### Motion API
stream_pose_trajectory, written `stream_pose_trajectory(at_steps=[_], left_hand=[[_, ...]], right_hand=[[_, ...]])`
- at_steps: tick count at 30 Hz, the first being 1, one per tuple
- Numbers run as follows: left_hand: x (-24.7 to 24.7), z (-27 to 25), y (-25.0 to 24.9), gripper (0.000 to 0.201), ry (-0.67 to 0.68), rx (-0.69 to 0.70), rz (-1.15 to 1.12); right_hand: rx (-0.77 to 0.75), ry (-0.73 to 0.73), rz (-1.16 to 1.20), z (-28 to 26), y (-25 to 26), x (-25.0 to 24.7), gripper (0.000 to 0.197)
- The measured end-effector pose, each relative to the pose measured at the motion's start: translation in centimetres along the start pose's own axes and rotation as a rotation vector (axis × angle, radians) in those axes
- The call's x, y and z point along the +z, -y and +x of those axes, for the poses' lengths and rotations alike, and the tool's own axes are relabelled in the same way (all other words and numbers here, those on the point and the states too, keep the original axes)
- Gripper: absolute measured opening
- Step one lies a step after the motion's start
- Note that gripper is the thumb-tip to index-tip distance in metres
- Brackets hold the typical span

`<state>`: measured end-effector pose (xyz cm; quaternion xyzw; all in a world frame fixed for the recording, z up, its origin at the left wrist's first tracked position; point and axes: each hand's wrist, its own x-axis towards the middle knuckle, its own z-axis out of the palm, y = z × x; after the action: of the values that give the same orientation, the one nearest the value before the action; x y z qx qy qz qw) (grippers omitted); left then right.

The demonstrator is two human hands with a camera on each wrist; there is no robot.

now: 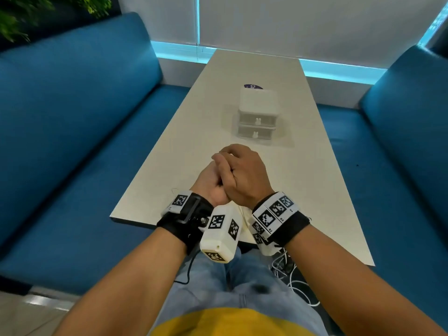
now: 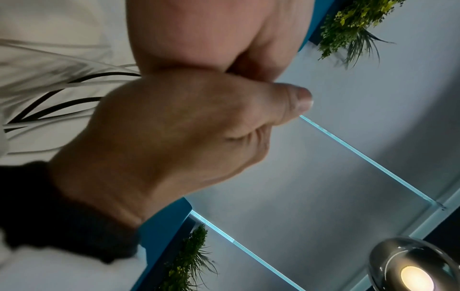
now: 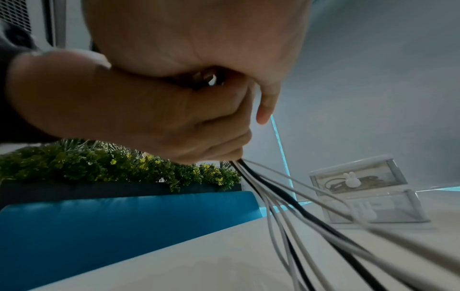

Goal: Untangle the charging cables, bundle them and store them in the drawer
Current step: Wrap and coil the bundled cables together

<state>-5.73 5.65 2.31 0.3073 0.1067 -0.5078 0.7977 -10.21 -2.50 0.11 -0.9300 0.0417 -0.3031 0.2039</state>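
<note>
Sofas: two blue ones, one along each long side of the counter; left sofa (image 1: 80, 112), right sofa (image 1: 407, 132).
Plants: green foliage with small yellow flowers behind the left sofa (image 3: 119, 165).
Counter (image 1: 184, 151): one long pale top running away from the person, its near edge at their lap.
Left hand (image 1: 210, 184): over the near end of the counter, fingers curled into a fist round the charging cables, thumb lying along the top.
Charging cables (image 3: 293, 214): one bunch of white and black strands; two black ones and at least four white ones fan out below the fist toward the near edge of the counter; an exact count is not clear because of blur. More white loops hang past the near right corner, beside the person's leg (image 1: 294, 280).
Right hand (image 1: 244, 175): pressed against the left hand from the right, fingers bent over its knuckles; whether they pinch a cable I cannot tell.
Drawer unit (image 1: 257, 115): one small white box at mid-counter, right of centre, well apart from the hands; two stacked see-through drawers, both closed, each with one white rabbit-shaped knob. The upper drawer (image 3: 358, 177) already holds a coiled dark cord.
Sticker (image 1: 253, 87): one purple oval on the counter behind the drawer unit.
</note>
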Motion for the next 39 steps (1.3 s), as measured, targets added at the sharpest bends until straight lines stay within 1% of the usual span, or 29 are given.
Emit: stream_pose_trajectory(at_steps=[2,4,6,7,9,11,12,14,16,17,18,19,20,21,25,28,31,35,37,39], left_hand=[[-0.5,0.4,0.1,0.034,-0.019,-0.001,0.066],[-0.7,0.6,0.3,0.040,-0.050,0.031,0.130],[-0.9,0.6,0.2,0.037,0.014,0.029,0.060],[-0.9,0.6,0.1,0.036,0.017,0.033,0.044],[-1.0,0.8,0.0,0.034,-0.003,-0.011,-0.024],[-1.0,1.0,-0.6,0.030,-0.068,-0.047,-0.075],[-1.2,1.2,-1.1,0.028,-0.088,-0.071,-0.132],[-1.6,1.7,-1.8,0.031,-0.123,-0.076,-0.130],[-1.6,1.9,-2.0,0.036,-0.122,-0.067,-0.071],[-1.4,1.9,-1.9,0.035,-0.105,-0.076,-0.067],[-1.1,1.8,-1.7,0.028,-0.084,-0.092,-0.080],[-0.9,1.6,-1.5,0.021,-0.056,-0.100,-0.079],[-0.7,1.5,-1.4,0.018,-0.038,-0.101,-0.075],[-0.7,1.6,-1.3,0.020,-0.023,-0.100,-0.073],[-0.8,1.7,-1.1,0.039,0.040,-0.094,-0.060],[-0.8,1.8,-1.3,0.040,0.052,-0.091,-0.097],[-0.8,2.3,-1.4,0.040,0.052,-0.081,-0.137],[-0.6,2.4,-1.3,0.040,0.044,-0.068,-0.135],[-0.5,2.4,-1.2,0.037,0.039,-0.077,-0.147],[-0.5,2.5,-1.1,0.039,0.031,-0.085,-0.123]], right_hand=[[-0.001,-0.054,-0.008,-0.1,0.1,0.3,0.047],[0.008,-0.058,-0.016,-0.2,0.1,0.5,0.049],[-0.017,-0.043,-0.022,-0.1,0.3,0.4,0.049],[-0.042,-0.020,-0.029,0.0,0.4,0.2,0.049],[-0.091,0.083,-0.034,0.1,0.2,-0.4,0.047],[-0.069,0.201,0.028,0.2,-0.6,-1.4,0.039],[-0.030,0.219,0.077,0.0,-1.3,-1.9,0.035],[0.024,0.191,0.150,-0.4,-2.6,-2.7,0.031],[-0.005,0.190,0.185,-1.0,-3.4,-3.0,0.037],[-0.032,0.205,0.200,-1.2,-3.5,-3.1,0.041],[-0.052,0.212,0.211,-1.5,-3.5,-3.0,0.044],[-0.060,0.204,0.219,-1.7,-3.5,-2.8,0.045],[-0.057,0.183,0.223,-1.8,-3.6,-2.6,0.046],[-0.046,0.157,0.226,-1.9,-3.7,-2.3,0.045],[0.008,0.052,0.268,-2.1,-4.1,-1.6,0.036],[0.008,-0.032,0.306,-2.4,-3.9,-1.6,0.034],[-0.013,-0.094,0.284,-2.7,-3.6,-1.4,0.027],[-0.041,-0.081,0.236,-2.8,-3.7,-1.5,0.018],[-0.101,-0.061,0.185,-2.8,-3.9,-1.8,0.017],[-0.173,-0.034,0.110,-2.6,-3.9,-2.0,0.018]])
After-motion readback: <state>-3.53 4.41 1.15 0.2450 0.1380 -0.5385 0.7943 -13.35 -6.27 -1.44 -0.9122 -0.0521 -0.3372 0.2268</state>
